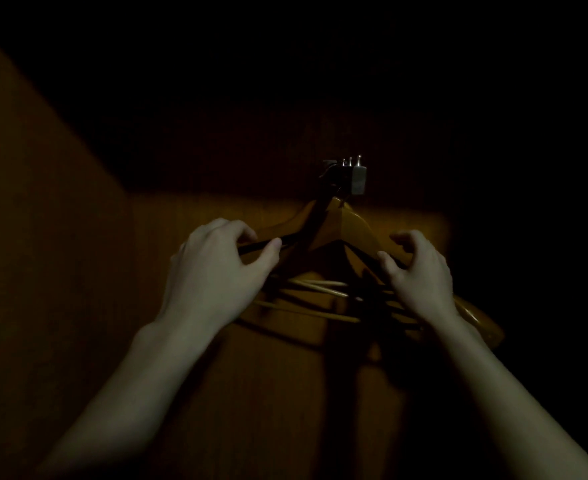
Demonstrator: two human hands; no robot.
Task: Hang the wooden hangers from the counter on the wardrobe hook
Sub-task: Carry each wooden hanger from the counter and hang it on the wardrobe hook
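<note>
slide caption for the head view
Left hand and right hand grip wooden hangers at the wardrobe hook, dimly lit.

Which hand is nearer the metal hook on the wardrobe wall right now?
Right. The right hand grips the wooden hangers below and right of the hook; the left hand grips them farther out, below and left.

Left hand, right hand, one hook, several wooden hangers

Left hand and right hand grip wooden hangers hung from the wardrobe hook
</note>
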